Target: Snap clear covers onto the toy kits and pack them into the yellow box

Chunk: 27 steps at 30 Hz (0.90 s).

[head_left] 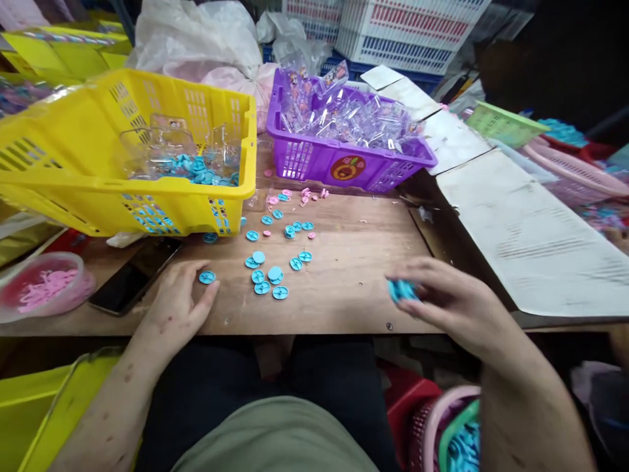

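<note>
Before the yellow basket, our left hand is curving loosely open around a blue disc; farther right, our right hand is pinching blue pieces.

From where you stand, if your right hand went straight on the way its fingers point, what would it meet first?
Probably the loose blue discs, across a bare stretch of table. Which disc comes first is unclear, and the right hand may be high enough to pass over.
</note>
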### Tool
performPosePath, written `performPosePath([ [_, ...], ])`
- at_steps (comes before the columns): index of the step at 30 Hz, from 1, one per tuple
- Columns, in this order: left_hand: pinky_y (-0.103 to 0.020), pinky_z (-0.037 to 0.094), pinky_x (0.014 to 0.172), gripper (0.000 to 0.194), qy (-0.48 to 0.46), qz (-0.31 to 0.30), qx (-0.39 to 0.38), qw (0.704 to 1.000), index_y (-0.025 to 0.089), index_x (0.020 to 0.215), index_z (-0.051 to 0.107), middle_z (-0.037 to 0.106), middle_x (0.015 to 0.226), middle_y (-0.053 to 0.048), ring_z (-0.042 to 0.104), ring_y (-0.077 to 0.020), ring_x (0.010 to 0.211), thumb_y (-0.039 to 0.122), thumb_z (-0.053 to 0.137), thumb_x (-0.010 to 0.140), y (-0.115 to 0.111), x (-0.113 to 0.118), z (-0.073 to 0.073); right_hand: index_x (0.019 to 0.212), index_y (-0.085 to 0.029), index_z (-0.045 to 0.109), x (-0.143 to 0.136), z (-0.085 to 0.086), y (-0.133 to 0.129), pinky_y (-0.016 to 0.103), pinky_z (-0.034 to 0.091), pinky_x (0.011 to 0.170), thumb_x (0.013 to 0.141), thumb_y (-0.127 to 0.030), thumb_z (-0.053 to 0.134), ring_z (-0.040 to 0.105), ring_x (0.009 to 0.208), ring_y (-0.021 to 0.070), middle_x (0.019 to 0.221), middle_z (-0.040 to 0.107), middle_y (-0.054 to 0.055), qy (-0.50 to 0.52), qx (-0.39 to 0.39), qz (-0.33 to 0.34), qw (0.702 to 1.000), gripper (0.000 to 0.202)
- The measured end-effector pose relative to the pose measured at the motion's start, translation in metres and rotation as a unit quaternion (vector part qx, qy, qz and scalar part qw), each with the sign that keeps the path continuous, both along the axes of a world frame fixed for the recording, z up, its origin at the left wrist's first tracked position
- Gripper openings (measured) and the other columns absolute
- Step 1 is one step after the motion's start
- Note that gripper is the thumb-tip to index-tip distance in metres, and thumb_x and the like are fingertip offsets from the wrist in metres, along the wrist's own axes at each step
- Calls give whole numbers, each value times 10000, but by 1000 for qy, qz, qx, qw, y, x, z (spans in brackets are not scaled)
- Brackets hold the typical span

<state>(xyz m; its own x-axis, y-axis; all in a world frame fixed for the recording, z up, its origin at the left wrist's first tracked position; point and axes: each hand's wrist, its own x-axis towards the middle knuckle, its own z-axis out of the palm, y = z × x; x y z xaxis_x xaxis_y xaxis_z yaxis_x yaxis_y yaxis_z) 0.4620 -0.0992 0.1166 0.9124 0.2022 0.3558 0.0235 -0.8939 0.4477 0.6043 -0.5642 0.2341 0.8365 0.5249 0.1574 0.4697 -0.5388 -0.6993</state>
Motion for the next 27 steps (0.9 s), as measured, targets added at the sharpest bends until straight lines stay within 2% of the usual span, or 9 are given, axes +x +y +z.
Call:
performPosePath([
  [4, -610, 541, 1245, 389, -24, -60, -7, 998, 234, 1470, 609, 700, 1475, -181, 674, -405, 1408, 417, 552, 1130, -34, 23, 8, 1037, -555, 924, -84, -29, -108, 579, 646, 1003, 795, -804, 833, 825, 1158, 471, 1211, 809, 276, 127, -114, -125, 977, 359],
  [8, -561, 565, 1218, 411, -49, -144, 3, 988, 238, 1483, 631, 713, 1462, -154, 696, -368, 1366, 310, 617, 1079, -78, 99, 27, 900, -587, 898, -152, -90, -183, 627, 640, 928, 716, -841, 803, 832, 1079, 520, 1107, 841, 275, 239, -180, -190, 935, 328],
  [11, -499, 628, 1065, 322, 9, -166, 48, 985, 219, 1280, 727, 769, 1269, -135, 745, -356, 1194, 259, 732, 960, -88, 162, 34, 912, -485, 903, -187, -119, -206, 645, 701, 846, 605, -770, 860, 850, 1035, 530, 1119, 862, 233, 271, -203, -252, 907, 421],
  [15, -437, 618, 869, 242, 81, -147, 105, 980, 222, 922, 697, 667, 777, -17, 653, -238, 774, 451, 740, 983, -68, 195, 44, 1161, -288, 879, -209, -102, -193, 672, 602, 1202, 668, -733, 828, 768, 1340, 512, 1367, 828, 228, 216, -189, -332, 898, 667],
  [17, -446, 598, 900, 441, 67, -139, 97, 983, 214, 933, 701, 632, 742, 14, 618, -188, 744, 608, 572, 1085, -66, 191, 53, 1248, -265, 843, -204, -82, -173, 653, 595, 1203, 814, -748, 769, 771, 1317, 453, 1401, 820, 188, 167, -133, -370, 904, 653],
  [19, -428, 591, 938, 439, 22, -136, 26, 990, 243, 1112, 727, 712, 851, 33, 672, -177, 804, 662, 605, 1071, -91, 170, 66, 1277, -273, 813, -192, -65, -143, 522, 694, 957, 915, -779, 737, 806, 1125, 367, 1330, 827, 155, 159, -21, -413, 896, 627],
  [23, -429, 663, 933, 178, 4, -388, -36, 921, 277, 1154, 784, 840, 1026, -31, 792, -261, 942, 404, 708, 1056, -226, 74, 98, 1343, -311, 741, -180, -58, -80, 349, 638, 662, 957, -910, 681, 763, 867, 244, 1209, 803, 107, 301, 330, -340, 827, 715],
  [25, -432, 673, 1053, 98, -13, -526, 44, 849, 270, 1097, 806, 859, 1258, -54, 809, -283, 1178, 306, 718, 1075, -296, 37, 104, 1177, -293, 762, -187, -61, -68, 290, 589, 586, 912, -916, 755, 685, 696, 185, 926, 752, 44, 375, 380, -293, 793, 677],
  [27, -440, 574, 1280, 218, -71, -531, 92, 839, 282, 1253, 817, 713, 1624, -43, 680, -294, 1489, 407, 709, 1111, -325, 29, 99, 921, -262, 709, -190, -66, -76, 199, 413, 447, 886, -793, 889, 445, 483, 93, 645, 531, -50, 368, 354, -302, 805, 562],
])
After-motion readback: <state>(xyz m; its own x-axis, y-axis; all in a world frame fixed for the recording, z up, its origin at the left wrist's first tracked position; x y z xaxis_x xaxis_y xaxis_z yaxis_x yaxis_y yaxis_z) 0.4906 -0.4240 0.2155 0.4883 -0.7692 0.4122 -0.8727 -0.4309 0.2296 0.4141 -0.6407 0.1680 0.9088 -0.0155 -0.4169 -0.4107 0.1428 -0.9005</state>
